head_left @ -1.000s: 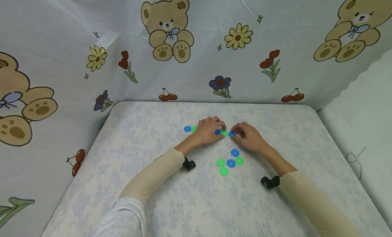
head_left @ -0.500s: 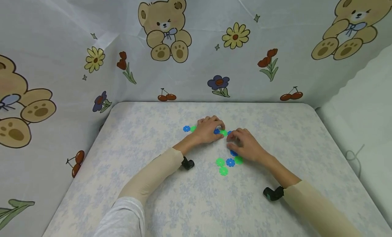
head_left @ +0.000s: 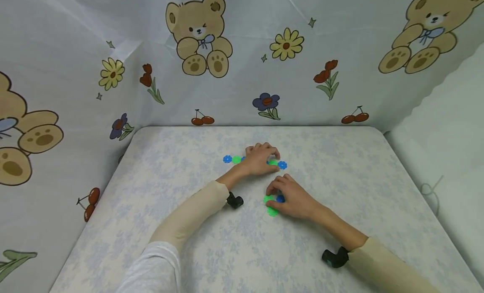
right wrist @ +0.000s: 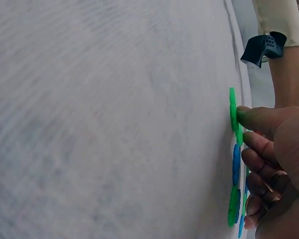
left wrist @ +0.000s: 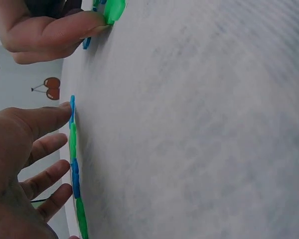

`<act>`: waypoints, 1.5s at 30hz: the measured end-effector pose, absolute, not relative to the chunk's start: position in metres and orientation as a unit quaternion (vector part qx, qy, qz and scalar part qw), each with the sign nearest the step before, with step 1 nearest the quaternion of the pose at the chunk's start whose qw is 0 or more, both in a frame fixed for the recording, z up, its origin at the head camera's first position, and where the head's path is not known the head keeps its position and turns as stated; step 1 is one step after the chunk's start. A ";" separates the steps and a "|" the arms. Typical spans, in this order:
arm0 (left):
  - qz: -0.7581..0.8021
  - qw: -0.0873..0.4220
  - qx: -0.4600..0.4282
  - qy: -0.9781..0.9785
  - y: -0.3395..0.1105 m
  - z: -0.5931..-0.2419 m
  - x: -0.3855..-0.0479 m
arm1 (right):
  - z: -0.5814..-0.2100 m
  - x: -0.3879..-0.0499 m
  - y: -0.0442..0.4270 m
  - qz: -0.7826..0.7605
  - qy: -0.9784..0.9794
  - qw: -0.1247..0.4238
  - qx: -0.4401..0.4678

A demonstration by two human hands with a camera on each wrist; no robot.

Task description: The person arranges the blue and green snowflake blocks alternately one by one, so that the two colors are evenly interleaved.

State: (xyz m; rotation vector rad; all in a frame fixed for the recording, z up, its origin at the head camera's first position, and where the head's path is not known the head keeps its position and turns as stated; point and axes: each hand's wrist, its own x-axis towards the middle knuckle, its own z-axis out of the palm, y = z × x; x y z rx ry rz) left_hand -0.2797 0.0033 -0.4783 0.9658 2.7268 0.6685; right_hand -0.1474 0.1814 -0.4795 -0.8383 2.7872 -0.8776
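In the head view, my left hand (head_left: 259, 159) lies over a row of blue and green notched discs, its thumb and index finger around the right part; a blue disc (head_left: 282, 165) ends the row. The left wrist view shows the left thumb touching a blue disc (left wrist: 72, 110), fingers spread along the row. Nearer the body, my right hand (head_left: 296, 199) is over the loose discs, thumb by the lower green disc (head_left: 272, 212) and fingertips by the upper green one. The right thumb touches a green disc (right wrist: 233, 109) in the right wrist view. The hand partly hides a blue disc (head_left: 280, 198).
The row's left end has a blue disc (head_left: 227, 159) and a green disc (head_left: 236, 159). Black wrist cameras hang at the left wrist (head_left: 235, 200) and right wrist (head_left: 335, 257). A bear-print cloth (head_left: 234, 95) stands behind the pale patterned table (head_left: 181, 150).
My right hand has left the row's right end and moved toward the body and left, over the loose discs. My left hand has stayed at the row. The head view has shifted slightly.
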 end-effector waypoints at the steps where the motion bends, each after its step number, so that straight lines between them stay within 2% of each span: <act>1: 0.223 0.084 0.326 0.915 0.005 -0.480 -0.280 | -0.479 -0.147 0.180 -0.292 0.916 0.050 -0.272; 12: 0.220 0.072 0.318 0.919 0.011 -0.486 -0.279 | -0.484 -0.153 0.183 -0.318 0.927 0.022 -0.198; 20: 0.224 0.060 0.314 0.921 0.012 -0.486 -0.280 | -0.486 -0.162 0.196 -0.320 0.931 -0.010 -0.177; 32: 0.221 0.059 0.312 0.922 0.017 -0.487 -0.279 | -0.489 -0.174 0.221 -0.315 0.940 -0.002 -0.130; 45: 0.224 0.057 0.310 0.922 0.019 -0.486 -0.278 | -0.486 -0.190 0.235 -0.308 0.942 -0.016 -0.133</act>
